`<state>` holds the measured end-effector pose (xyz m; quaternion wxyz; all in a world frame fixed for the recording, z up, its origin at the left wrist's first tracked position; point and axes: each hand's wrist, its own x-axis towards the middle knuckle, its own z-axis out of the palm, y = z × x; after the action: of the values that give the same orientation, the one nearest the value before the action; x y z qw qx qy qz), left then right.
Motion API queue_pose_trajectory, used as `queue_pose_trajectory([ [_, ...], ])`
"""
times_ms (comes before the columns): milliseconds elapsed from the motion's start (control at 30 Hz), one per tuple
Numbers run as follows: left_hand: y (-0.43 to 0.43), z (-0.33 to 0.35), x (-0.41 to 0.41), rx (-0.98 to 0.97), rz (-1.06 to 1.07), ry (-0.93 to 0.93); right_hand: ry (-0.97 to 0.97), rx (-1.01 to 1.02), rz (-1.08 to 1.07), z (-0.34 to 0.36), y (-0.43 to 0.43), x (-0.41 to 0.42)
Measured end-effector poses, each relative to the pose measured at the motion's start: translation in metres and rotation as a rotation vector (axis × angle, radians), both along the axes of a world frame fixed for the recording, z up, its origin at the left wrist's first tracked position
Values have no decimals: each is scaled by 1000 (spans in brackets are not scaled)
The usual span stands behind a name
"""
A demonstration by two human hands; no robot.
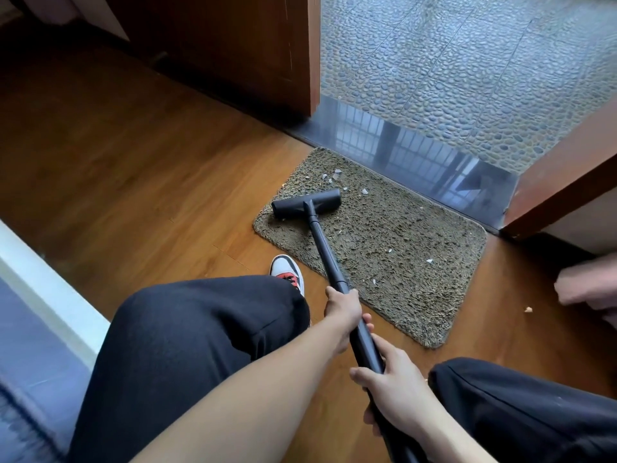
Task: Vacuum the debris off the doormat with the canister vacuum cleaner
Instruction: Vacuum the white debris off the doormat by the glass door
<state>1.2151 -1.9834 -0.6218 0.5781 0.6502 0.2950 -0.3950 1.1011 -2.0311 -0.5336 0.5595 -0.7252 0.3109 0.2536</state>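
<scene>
Wand (321, 243) gripped in both hands, nozzle (293, 206) set on the mat (407, 262).
The left hand (345, 312) is clenched round the wand at centre frame; the right hand (397, 392) is clenched round it lower down. The nozzle is seen on the mat's upper left part. Pale debris (334, 177) is scattered just above the nozzle and toward the mat's lower right. A shoe (287, 272) is noted left of the wand.

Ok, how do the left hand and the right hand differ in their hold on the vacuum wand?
The left hand grips the vacuum wand farther down, just behind its collar, near the doormat; the right hand grips it higher up, close to the body. The left arm reaches out long; the right arm is tucked in. Both hands curl their fingers round the wand.
</scene>
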Motion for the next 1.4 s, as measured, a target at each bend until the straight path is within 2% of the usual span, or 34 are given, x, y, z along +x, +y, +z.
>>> queue_pose_trajectory([
  [433, 10, -12, 71, -8, 138, -35, -36, -74, 134, -13, 1, 74],
  [800, 6, -14, 121, -17, 122, -24, -22, -36, 129, -29, -9, 124],
  [1000, 0, -2, 102, -3, 58, 31, 3, 38, 95, -12, -16, 104],
  [1400, 4, 22, -8, -12, -7, 72, 25, 45, 46, 15, -6, -7],
])
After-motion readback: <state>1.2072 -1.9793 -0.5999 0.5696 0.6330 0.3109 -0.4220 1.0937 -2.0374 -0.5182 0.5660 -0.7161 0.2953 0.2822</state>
